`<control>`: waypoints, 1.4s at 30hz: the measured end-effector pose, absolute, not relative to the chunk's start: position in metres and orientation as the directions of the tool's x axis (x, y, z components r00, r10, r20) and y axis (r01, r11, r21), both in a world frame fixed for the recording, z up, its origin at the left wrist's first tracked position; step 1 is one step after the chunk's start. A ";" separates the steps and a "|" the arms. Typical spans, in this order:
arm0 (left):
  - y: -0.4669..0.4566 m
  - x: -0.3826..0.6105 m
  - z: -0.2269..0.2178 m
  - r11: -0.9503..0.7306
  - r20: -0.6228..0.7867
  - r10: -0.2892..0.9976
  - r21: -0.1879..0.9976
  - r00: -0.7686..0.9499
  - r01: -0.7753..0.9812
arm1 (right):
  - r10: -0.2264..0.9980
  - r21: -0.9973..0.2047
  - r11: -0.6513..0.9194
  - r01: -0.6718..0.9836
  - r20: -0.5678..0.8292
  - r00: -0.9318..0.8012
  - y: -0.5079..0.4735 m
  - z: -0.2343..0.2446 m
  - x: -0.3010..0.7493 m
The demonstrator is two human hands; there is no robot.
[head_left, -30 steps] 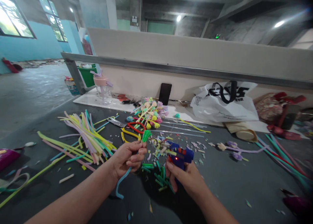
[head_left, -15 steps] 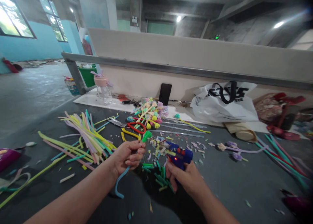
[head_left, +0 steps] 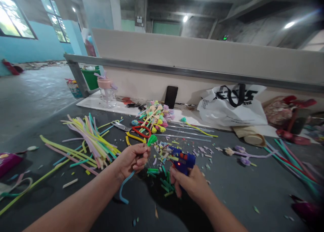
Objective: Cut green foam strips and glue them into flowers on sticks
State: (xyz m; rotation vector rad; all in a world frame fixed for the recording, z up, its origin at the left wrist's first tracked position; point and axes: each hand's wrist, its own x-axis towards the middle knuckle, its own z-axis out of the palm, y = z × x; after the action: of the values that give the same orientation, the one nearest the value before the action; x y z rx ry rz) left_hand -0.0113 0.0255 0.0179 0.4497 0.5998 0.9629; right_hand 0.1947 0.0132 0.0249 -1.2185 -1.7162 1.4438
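My left hand (head_left: 135, 157) is closed around a blue pipe cleaner (head_left: 123, 188), whose free end curves down below the palm. A green tufted flower head (head_left: 152, 140) sticks out above my pinched fingertips. My right hand (head_left: 186, 178) grips a blue hot glue gun (head_left: 184, 160) with a glowing red light, its nozzle pointing left toward the flower head, with a small gap between them. Short green pipe cleaner pieces (head_left: 167, 184) lie on the dark tabletop between and below my hands.
Scissors with red handles (head_left: 141, 130) and pliers with yellow handles (head_left: 135, 137) lie behind my left hand. Finished flowers (head_left: 155, 115) are heaped further back. Long pipe cleaners (head_left: 93, 140) spread at left. A phone (head_left: 171, 97), drinking bottle (head_left: 106, 92) and white bag (head_left: 231, 105) line the back.
My right hand has moved the glue gun slightly left, closer to the flower head. My left hand stays almost where it was.
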 end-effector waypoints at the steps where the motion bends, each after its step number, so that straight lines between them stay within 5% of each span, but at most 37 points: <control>1: 0.026 -0.011 0.017 0.498 -0.269 0.862 0.606 0.429 -0.620 | 0.899 -0.954 0.005 0.301 -0.127 -0.418 0.014 0.025 0.195; 19: 0.026 -0.012 0.015 0.477 -0.263 0.871 0.652 0.414 -0.589 | 0.892 -0.936 -0.002 0.351 -0.161 -0.423 0.016 0.024 0.195; 33: 0.035 -0.017 0.000 0.454 -0.267 0.883 0.696 0.386 -0.556 | 0.924 -0.977 0.012 0.213 -0.070 -0.376 0.022 0.036 0.200; 38: 0.034 -0.017 -0.002 0.430 -0.249 0.890 0.735 0.382 -0.524 | 0.973 -0.775 0.055 0.629 -0.099 -0.208 0.033 0.066 0.233; 42: 0.032 -0.013 -0.005 0.426 -0.238 0.882 0.773 0.406 -0.470 | 0.981 -0.444 0.192 0.875 0.111 -0.159 0.037 0.064 0.287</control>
State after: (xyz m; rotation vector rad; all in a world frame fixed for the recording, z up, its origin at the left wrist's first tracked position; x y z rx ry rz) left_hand -0.0126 0.0325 -0.0050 0.6779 0.7101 0.9401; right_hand 0.2873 0.0374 0.0645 -1.7431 -2.1040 0.3919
